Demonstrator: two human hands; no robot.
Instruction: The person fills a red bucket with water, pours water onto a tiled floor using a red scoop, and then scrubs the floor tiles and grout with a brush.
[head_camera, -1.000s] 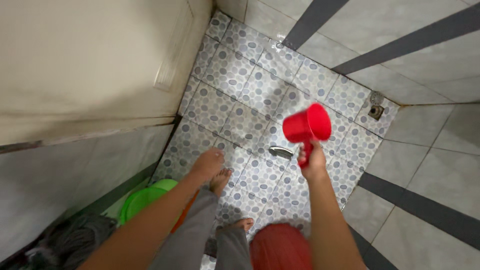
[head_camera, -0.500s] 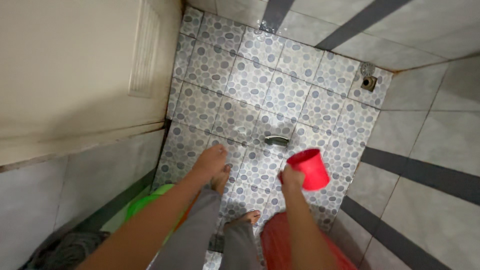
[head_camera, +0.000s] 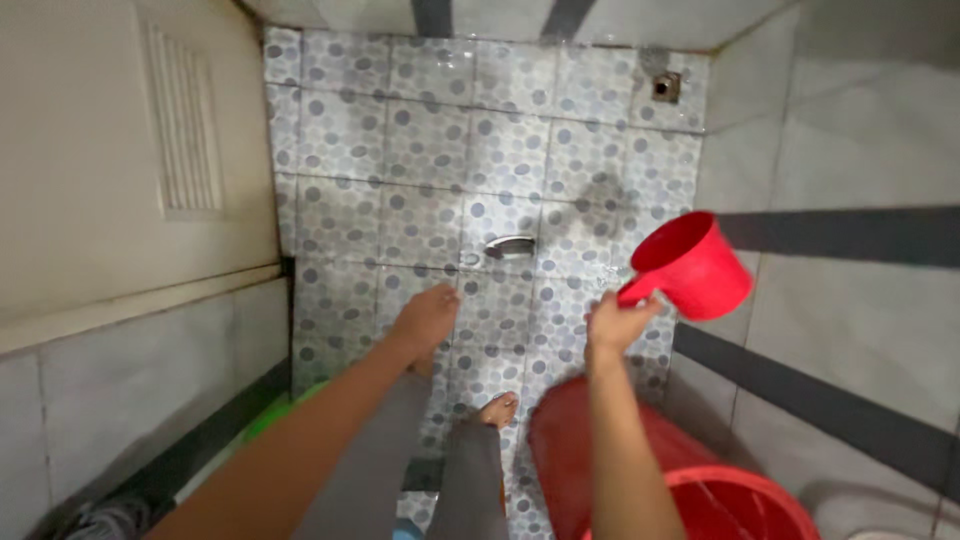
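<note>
I see my right hand (head_camera: 612, 325) wrapped tight around the handle of the red dipper (head_camera: 693, 265); the cup is tilted, its mouth turned toward ten o'clock, held above the pebble-patterned floor (head_camera: 400, 150) close to the grey-striped wall (head_camera: 850, 300); at six o'clock from that hand stands the red bucket (head_camera: 740, 500); my left hand (head_camera: 427, 315) hangs free at nine o'clock from the right, fingers loosely together, gripping nothing; a bare foot (head_camera: 497, 408) rests on the tiles below; a metal floor drain (head_camera: 510, 246) lies at twelve o'clock from the left hand.
</note>
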